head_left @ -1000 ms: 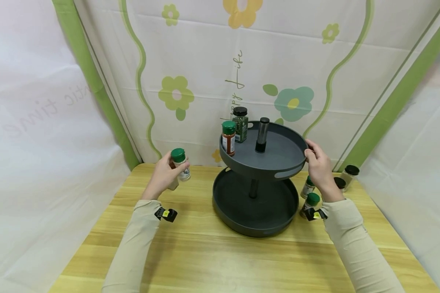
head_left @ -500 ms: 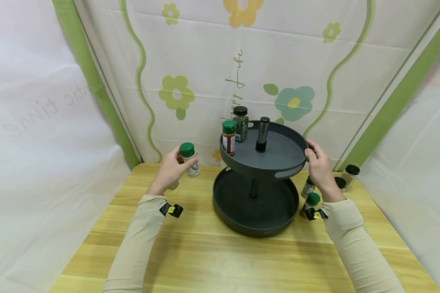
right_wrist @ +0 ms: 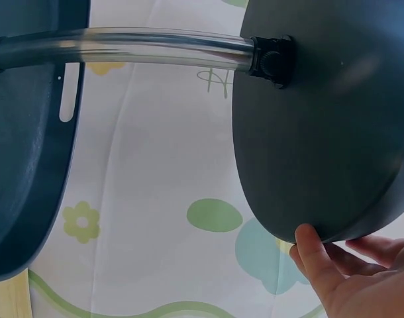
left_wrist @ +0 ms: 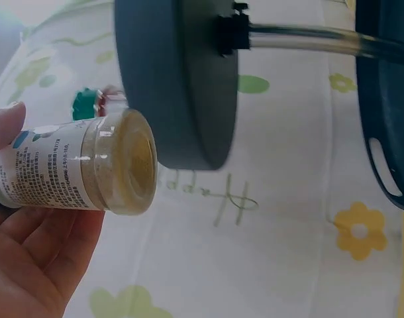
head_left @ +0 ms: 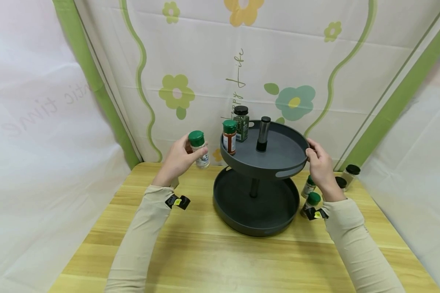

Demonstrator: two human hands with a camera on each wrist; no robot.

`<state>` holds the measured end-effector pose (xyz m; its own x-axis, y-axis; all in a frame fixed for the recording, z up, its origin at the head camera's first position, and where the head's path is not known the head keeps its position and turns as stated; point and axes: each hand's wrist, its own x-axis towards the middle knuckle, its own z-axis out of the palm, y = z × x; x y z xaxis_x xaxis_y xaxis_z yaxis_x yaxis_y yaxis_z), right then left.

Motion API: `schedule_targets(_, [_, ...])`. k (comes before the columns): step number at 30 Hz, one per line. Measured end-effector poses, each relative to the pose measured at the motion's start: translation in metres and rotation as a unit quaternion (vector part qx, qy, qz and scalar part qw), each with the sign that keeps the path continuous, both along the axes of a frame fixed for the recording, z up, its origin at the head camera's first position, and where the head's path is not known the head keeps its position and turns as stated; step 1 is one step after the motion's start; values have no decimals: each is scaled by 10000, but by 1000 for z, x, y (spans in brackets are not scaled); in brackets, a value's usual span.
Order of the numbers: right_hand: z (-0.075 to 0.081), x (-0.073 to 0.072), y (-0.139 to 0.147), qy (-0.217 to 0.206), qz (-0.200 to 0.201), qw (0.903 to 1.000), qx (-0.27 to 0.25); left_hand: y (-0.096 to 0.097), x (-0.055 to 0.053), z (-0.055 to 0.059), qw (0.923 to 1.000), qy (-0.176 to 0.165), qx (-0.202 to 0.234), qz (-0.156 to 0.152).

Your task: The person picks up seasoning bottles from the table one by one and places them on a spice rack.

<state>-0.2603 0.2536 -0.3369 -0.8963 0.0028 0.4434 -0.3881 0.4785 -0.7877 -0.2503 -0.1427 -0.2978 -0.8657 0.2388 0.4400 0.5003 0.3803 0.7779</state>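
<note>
In the head view my left hand (head_left: 179, 160) grips a spice jar (head_left: 199, 149) with a green cap, raised above the table left of a dark grey two-tier tray (head_left: 256, 234). The left wrist view shows the jar's base (left_wrist: 139, 162) and pale powder inside, with the thumb and fingers on opposite sides. My right hand (head_left: 320, 169) holds the right rim of the upper tier (head_left: 286, 152). On that tier's left side stand a green-capped jar of red spice (head_left: 229, 138) and a black-capped jar of green herbs (head_left: 241, 124).
To the right of the tray, green-capped jars (head_left: 313, 200) and black-capped jars (head_left: 350, 175) stand on the wooden table (head_left: 227, 264), partly behind the right hand and wrist. A pale object (head_left: 174, 183) is mostly hidden behind the left wrist. A patterned curtain (head_left: 212, 61) hangs behind.
My left hand has moved right and upward with the spice jar, closer to the upper tier. The right hand stays on the rim, and the tray has not visibly turned.
</note>
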Motion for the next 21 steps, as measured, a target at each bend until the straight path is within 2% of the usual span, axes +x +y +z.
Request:
schedule_targets(4, [0, 0, 0, 15, -18, 10000, 6, 8, 3, 9, 9999, 60, 61, -130])
schedule_targets(13, [-1, 0, 0, -25, -43, 10000, 13, 20, 6, 23, 9990, 277, 207, -284])
schedule_targets(21, [-1, 0, -1, -65, -77, 9999, -35, 30, 4, 34, 9989, 391, 61, -238])
